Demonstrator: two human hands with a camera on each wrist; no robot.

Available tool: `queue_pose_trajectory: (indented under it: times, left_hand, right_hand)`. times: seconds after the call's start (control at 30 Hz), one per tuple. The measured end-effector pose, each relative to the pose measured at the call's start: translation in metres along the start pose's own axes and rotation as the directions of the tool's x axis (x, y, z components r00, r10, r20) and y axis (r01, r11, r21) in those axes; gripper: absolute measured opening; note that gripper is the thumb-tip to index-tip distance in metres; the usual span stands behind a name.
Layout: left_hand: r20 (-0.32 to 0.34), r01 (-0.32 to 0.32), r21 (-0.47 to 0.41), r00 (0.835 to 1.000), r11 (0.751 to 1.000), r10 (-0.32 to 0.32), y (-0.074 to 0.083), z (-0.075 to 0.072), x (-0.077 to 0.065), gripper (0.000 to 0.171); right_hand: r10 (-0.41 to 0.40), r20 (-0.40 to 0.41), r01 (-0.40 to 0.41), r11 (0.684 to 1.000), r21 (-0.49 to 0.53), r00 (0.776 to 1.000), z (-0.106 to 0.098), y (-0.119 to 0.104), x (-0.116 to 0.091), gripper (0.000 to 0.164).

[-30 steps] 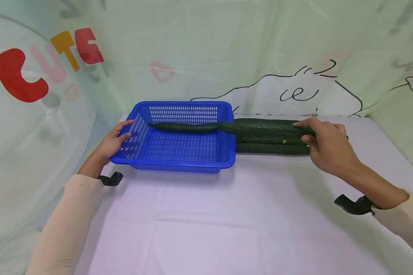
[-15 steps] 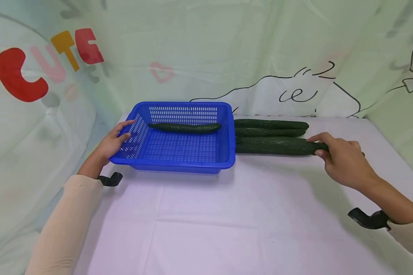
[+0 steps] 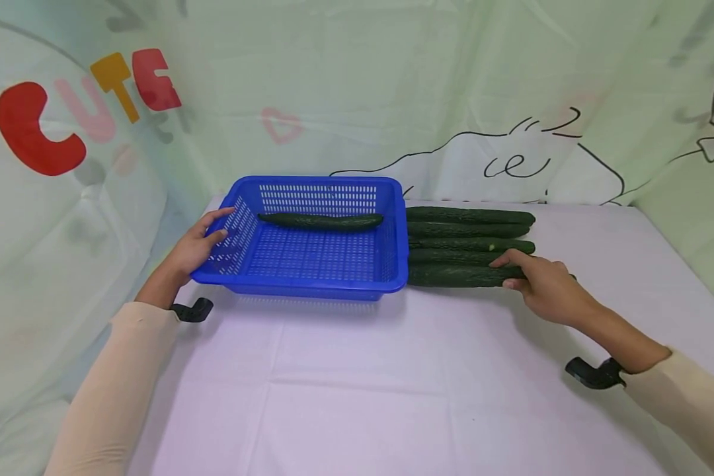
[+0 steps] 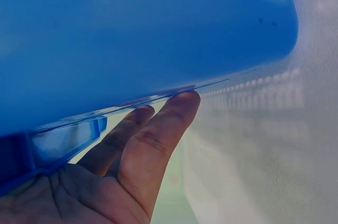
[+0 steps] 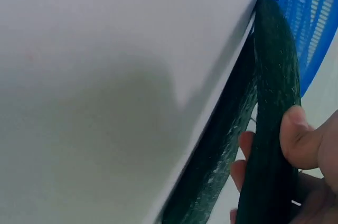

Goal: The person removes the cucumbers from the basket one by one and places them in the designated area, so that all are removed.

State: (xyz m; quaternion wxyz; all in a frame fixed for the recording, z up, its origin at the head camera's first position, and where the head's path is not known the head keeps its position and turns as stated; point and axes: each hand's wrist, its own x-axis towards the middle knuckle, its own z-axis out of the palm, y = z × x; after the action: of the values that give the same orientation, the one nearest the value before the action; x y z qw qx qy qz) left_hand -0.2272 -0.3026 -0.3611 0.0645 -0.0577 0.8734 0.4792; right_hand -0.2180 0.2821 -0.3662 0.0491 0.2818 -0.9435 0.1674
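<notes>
A blue plastic basket stands left of centre in the head view. My left hand grips its left rim, thumb and index finger on top. Underneath, in the left wrist view, fingertips touch the basket's outer wall. One dark green cucumber lies in the basket near its back. My right hand holds the right end of the front cucumber, thumb on one side and fingers on the other. In the right wrist view this held cucumber points towards the basket, above another cucumber.
Several cucumbers lie in a row right of the basket, their left ends hidden behind its wall. A white cloth covers the table. Printed fabric hangs behind and at the sides.
The right hand has drawn a cucumber right and forward from over the row, then shifted left; the held cucumber now lies in front of the others. The left hand and basket stay put.
</notes>
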Motion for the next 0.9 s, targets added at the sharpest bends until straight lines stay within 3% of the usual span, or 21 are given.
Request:
queue_pose_trajectory:
  times: [0.23,0.5,0.9]
  left_hand:
    - [-0.001,-0.002,-0.001,1.0,1.0,0.002,0.001,-0.001,-0.002,0.052]
    - [-0.001,0.004,-0.004,1.0,1.0,-0.004,0.0,-0.001,-0.001,0.052]
    - [-0.004,0.0,-0.003,1.0,1.0,0.0,0.0,-0.001,0.0,0.052]
  right_hand:
    - [-0.107,-0.004,0.107,0.994,0.024,0.994,0.004,0.013,0.01,0.032]
    - [-0.09,0.031,0.09,0.996,0.005,0.995,0.008,0.02,0.018,0.031]
    - [-0.101,-0.039,0.101,0.995,0.0,0.994,0.015,0.023,0.019,0.032]
